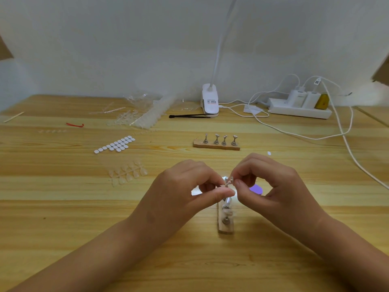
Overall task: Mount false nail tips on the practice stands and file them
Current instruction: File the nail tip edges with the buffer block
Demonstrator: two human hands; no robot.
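Wooden bench point(84, 207), white wall behind; practice stand point(226, 227) lies between the hands, long axis pointing away from the person; left hand point(181, 190) pinches a peg point(228, 201) at its top; right hand point(271, 186) pinches the nail tip point(229, 182) just above that peg; both hands equally near.

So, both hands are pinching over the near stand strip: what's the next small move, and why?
Probably press the nail tip down onto its stand, then release. The left hand and right hand both pinch it above the near wooden strip; whether it is seated is too blurred to tell. The purple file lies unheld beneath the right hand.
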